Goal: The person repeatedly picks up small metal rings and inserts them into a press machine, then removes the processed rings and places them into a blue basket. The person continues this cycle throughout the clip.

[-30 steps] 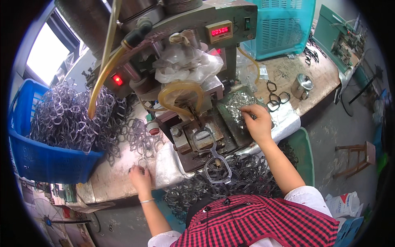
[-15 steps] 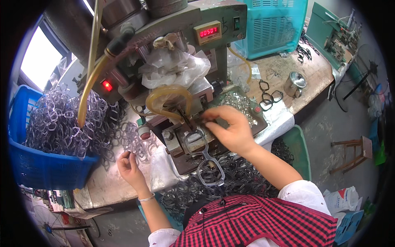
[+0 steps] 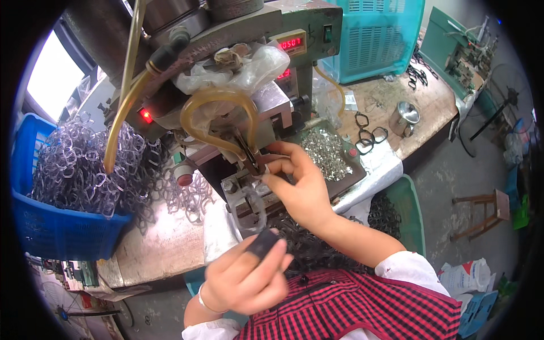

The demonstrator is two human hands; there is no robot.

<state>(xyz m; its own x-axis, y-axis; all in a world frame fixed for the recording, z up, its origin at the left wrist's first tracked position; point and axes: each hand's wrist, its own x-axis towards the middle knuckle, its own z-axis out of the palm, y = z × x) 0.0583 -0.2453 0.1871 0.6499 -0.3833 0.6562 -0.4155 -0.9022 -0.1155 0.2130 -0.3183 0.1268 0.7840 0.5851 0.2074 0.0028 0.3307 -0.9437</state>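
The left hand [image 3: 241, 279] curls by the clear frame [image 3: 263, 213], its grip's hold hidden, while the frame lies over the metal fixture [image 3: 233, 200], presumably for support, and beyond, the right hand [image 3: 301, 187] bunches its fingertips at the machine's dark tip [image 3: 250, 157], what that grip grasps being impossible to tell.

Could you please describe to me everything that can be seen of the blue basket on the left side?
The blue basket looks like plastic, with a broad rim and slots in its far wall. It stands mouth up by the left end of the workbench; what bears it is unclear. A tangled heap of translucent, purplish-grey eyeglass frames rises above its rim, some reaching the near edge. Neither the left hand nor the right hand touches it.
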